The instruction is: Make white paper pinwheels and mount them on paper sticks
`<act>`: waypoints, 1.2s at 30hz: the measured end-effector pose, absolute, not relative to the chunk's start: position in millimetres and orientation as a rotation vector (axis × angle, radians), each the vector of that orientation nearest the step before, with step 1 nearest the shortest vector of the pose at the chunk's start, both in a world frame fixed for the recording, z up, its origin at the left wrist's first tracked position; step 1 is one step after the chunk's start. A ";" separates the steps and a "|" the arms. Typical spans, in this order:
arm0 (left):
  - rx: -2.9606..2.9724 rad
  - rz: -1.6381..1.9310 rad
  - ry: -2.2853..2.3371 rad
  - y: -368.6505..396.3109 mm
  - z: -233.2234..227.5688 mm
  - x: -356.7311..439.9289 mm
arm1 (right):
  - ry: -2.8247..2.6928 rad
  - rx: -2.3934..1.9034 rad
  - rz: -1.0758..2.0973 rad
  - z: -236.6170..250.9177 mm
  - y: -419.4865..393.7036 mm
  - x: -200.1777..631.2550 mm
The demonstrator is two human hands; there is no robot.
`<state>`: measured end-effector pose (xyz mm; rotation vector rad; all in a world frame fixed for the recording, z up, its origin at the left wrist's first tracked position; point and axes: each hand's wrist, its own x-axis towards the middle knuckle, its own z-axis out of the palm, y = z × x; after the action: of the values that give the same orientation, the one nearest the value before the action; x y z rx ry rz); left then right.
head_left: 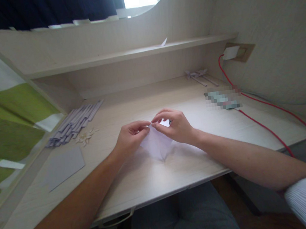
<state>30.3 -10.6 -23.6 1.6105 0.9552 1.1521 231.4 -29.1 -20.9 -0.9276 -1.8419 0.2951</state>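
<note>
A pale lilac folded paper (157,145) lies on the light wooden desk (138,179), pointed toward me. My left hand (130,136) pinches its upper edge from the left. My right hand (174,126) pinches the same edge from the right. The fingertips of both hands almost meet above the paper's top corner.
A stack of rolled paper strips (74,123) and small scraps (86,136) lie at the left. A flat grey sheet (63,167) sits nearer me. Folded paper pieces (200,75) lie at the back right. A red cable (268,126) runs from a wall socket (236,52) across the desk.
</note>
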 end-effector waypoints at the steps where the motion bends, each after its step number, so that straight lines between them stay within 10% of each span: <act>1: 1.615 1.152 0.958 -10.5 -24.0 30.1 | -1.837 -0.933 0.310 -20.4 -28.9 231.4; 19: 1.640 1.125 0.915 -1.5 -28.0 23.7 | -1.464 -1.004 0.708 -23.4 -11.4 234.1; 36: 1.416 1.183 0.880 0.0 -24.5 25.3 | -1.608 -1.108 0.459 -22.7 -17.2 235.5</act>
<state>25.3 0.0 -24.5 1.4155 0.8804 1.1830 235.5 -17.2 -22.7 -1.1081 -1.6083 0.4588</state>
